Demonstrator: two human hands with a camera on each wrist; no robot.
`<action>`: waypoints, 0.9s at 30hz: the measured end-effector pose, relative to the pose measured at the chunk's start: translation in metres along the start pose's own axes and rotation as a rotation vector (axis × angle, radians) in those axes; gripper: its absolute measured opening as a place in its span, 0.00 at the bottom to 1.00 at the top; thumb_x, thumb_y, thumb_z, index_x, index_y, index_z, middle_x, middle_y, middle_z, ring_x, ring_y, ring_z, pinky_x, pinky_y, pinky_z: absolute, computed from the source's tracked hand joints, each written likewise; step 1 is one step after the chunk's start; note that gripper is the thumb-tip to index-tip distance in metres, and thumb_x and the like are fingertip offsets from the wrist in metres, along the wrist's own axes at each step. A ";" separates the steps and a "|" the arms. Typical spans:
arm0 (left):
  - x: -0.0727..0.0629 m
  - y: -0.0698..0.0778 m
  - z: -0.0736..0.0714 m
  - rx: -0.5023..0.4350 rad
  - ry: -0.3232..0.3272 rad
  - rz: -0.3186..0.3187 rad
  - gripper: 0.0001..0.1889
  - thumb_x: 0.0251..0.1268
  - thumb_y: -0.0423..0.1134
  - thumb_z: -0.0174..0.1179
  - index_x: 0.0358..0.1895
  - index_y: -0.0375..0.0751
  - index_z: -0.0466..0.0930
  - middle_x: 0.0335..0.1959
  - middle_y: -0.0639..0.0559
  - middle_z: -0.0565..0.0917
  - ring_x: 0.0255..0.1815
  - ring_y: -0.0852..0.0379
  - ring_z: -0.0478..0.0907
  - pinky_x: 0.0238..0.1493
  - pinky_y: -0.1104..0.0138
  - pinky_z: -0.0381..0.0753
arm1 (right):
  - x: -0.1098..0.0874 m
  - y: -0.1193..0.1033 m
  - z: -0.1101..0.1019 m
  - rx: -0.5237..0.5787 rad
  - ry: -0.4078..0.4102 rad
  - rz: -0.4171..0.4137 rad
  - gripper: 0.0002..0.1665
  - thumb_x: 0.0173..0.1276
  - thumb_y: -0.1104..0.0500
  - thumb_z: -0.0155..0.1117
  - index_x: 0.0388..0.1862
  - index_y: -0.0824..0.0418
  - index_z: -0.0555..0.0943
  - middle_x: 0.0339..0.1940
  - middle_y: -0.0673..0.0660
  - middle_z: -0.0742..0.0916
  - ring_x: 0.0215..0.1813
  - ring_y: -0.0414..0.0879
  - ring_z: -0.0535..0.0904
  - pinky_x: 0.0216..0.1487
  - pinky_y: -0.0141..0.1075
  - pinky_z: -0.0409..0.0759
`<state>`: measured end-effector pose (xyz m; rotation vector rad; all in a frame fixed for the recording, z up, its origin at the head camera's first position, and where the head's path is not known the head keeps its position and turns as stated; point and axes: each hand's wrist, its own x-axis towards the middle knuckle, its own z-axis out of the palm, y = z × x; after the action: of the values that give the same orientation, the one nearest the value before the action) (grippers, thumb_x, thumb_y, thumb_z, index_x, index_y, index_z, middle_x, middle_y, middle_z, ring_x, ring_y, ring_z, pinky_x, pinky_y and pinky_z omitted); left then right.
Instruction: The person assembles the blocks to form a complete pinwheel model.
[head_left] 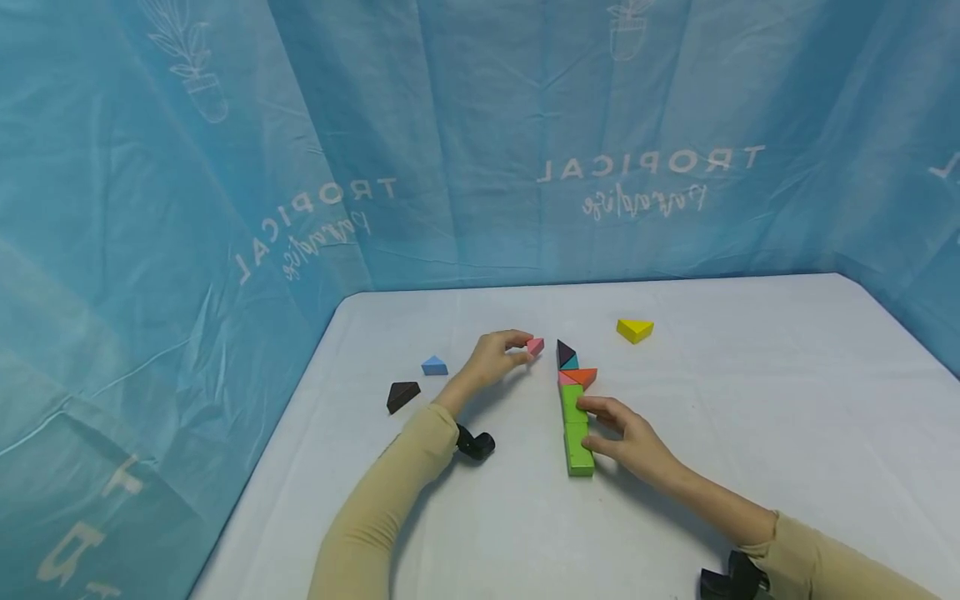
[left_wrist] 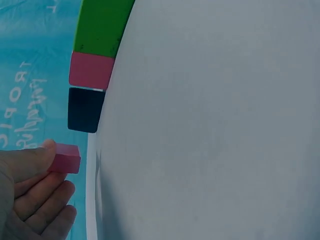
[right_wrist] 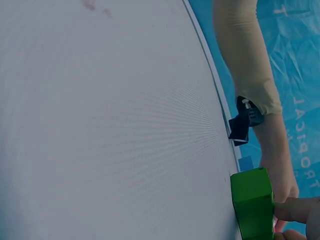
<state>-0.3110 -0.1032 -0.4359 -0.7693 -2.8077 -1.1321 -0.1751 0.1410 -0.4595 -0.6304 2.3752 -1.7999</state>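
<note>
Between thumb and fingertips my left hand (head_left: 492,357) pinches a small pink block (head_left: 536,347), held just left of a row of blocks. The left wrist view shows this pink block (left_wrist: 66,159) beside the row's dark end. Two green blocks (head_left: 578,454) form the near part of the row. Beyond them come a pink triangle (head_left: 567,379), an orange triangle (head_left: 583,376), a teal piece (head_left: 572,363) and a black triangle (head_left: 564,353). My right hand (head_left: 633,442) touches the right side of the green blocks with spread thumb and fingers.
A yellow triangular block (head_left: 635,331) lies at the back, right of the row. On the left are a light blue triangular block (head_left: 434,366) and a dark brown block (head_left: 402,396). Blue printed cloth (head_left: 465,167) hangs behind the white table (head_left: 750,400).
</note>
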 end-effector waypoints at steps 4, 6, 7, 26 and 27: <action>0.001 0.002 0.003 -0.026 -0.004 -0.001 0.18 0.63 0.36 0.63 0.56 0.38 0.78 0.52 0.45 0.81 0.55 0.49 0.76 0.57 0.61 0.74 | 0.001 0.000 0.000 -0.006 -0.001 0.000 0.31 0.61 0.65 0.67 0.63 0.66 0.70 0.63 0.61 0.75 0.67 0.55 0.66 0.67 0.44 0.61; 0.002 0.004 0.004 -0.035 -0.010 -0.008 0.19 0.63 0.36 0.62 0.57 0.38 0.78 0.52 0.45 0.81 0.55 0.49 0.76 0.58 0.61 0.73 | 0.002 0.000 0.000 -0.005 -0.002 0.000 0.31 0.61 0.65 0.67 0.64 0.66 0.69 0.63 0.62 0.75 0.67 0.56 0.66 0.67 0.45 0.61; 0.002 0.004 0.005 -0.036 -0.013 -0.011 0.18 0.63 0.36 0.62 0.57 0.38 0.78 0.52 0.45 0.81 0.55 0.50 0.76 0.58 0.61 0.73 | 0.002 -0.001 0.000 -0.006 -0.003 0.002 0.31 0.61 0.65 0.67 0.64 0.66 0.69 0.63 0.62 0.75 0.67 0.56 0.66 0.67 0.45 0.61; -0.001 0.004 0.013 -0.056 0.032 0.048 0.21 0.64 0.30 0.56 0.61 0.38 0.74 0.59 0.47 0.77 0.63 0.52 0.69 0.64 0.61 0.66 | 0.001 -0.001 -0.001 0.001 0.001 0.001 0.31 0.61 0.65 0.67 0.63 0.68 0.70 0.62 0.62 0.75 0.67 0.56 0.66 0.67 0.44 0.61; 0.000 0.005 0.012 -0.071 0.031 0.055 0.21 0.64 0.27 0.54 0.61 0.39 0.74 0.59 0.48 0.77 0.64 0.53 0.68 0.64 0.62 0.66 | 0.001 -0.001 -0.001 0.003 0.000 0.000 0.31 0.61 0.65 0.67 0.63 0.68 0.70 0.62 0.62 0.75 0.67 0.56 0.66 0.67 0.44 0.61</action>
<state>-0.3062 -0.0922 -0.4414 -0.8213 -2.7172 -1.2298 -0.1757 0.1414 -0.4583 -0.6305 2.3719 -1.8031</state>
